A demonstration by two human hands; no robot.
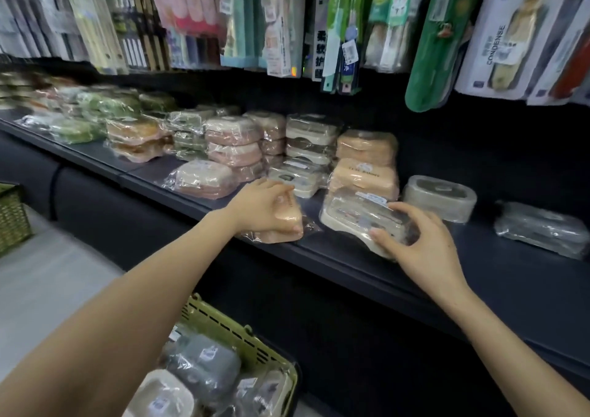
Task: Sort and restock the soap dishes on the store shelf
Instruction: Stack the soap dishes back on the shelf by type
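Both hands are on the shelf [479, 276] at once. The left hand [261, 207] has its fingers curled over a peach dish [289, 221] in crinkled wrap, and the dish sits right at the front edge. The right hand [424, 247] pinches a cream dish [344, 221] between thumb and fingertips, gripping its near end. That dish lies flat at the foot of the orange stack [365, 164], touching it.

The colours explain the grip. The peach dish matches that orange stack, so it probably belongs on top of it or beside it. The cream one looks out of place there and is likely being pulled clear to make room. Holding each dish by the end lets it slide without toppling the pile behind.

Further right lie a grey dish [439, 196] and a dark dish [539, 228], each lying alone, with plenty of bare shelf around them. To the left, the pink stack [233, 145] and the piles beyond it already sit grouped by shade. Down below, the green basket [223, 324] holds more wrapped grey and cream dishes, so there is a good deal of restocking to go.
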